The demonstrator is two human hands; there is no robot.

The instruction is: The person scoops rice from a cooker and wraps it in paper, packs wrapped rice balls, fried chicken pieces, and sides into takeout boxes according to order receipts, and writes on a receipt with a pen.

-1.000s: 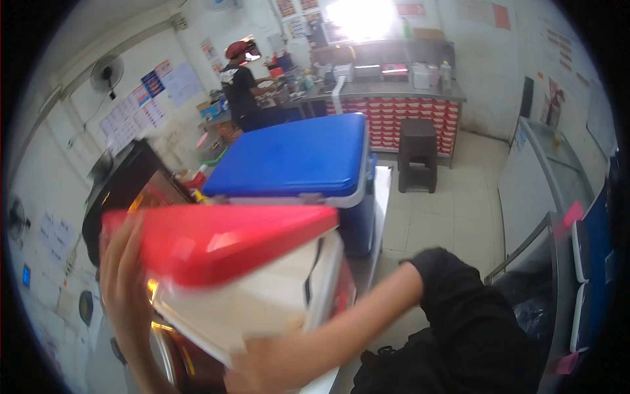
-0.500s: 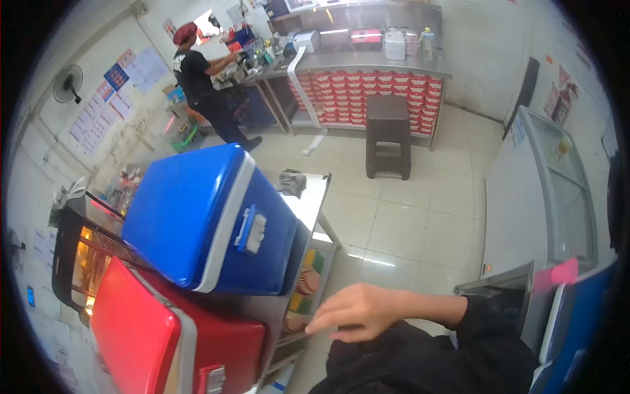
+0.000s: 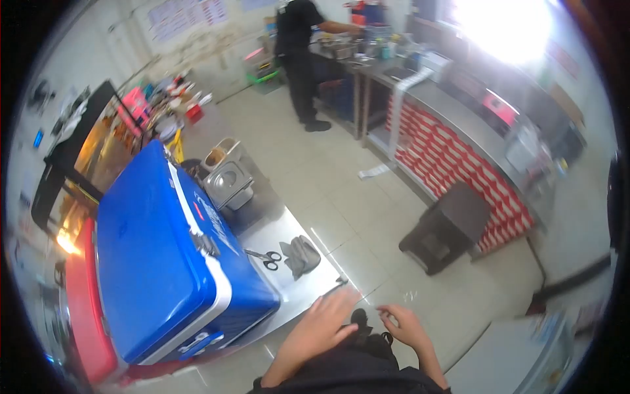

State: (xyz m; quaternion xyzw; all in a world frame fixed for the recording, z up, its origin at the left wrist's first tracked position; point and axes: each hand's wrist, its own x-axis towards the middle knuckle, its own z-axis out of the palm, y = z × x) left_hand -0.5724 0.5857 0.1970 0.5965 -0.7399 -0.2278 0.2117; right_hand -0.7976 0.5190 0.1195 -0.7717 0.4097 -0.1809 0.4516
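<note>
My left hand (image 3: pixel 323 326) is held over the corner of the steel table, its fingers stretched out and nothing in them. Beside it, my right hand (image 3: pixel 405 326) hangs above the floor with loosely bent fingers and thumb apart, also without anything in it. Nearest to my left hand on the tabletop are a crumpled grey cloth (image 3: pixel 302 256) and black-handled scissors (image 3: pixel 270 260), their blades pointing to the blue cooler box (image 3: pixel 151 249). The cooler's lid is closed. A red cooler box (image 3: pixel 82 302) stands behind it at the left.
Metal food containers (image 3: pixel 230 184) stand along the steel table. A dark plastic stool (image 3: pixel 449 226) is on the floor by a counter with stacked red-and-white boxes (image 3: pixel 453 164). A co-worker (image 3: pixel 298 59) stands at the far counter. A white freezer (image 3: pixel 505 348) is at lower right.
My view has swung left and moved nearer the table's end. Both hands now show, where only one did before. The scissors and metal containers have come into sight.
</note>
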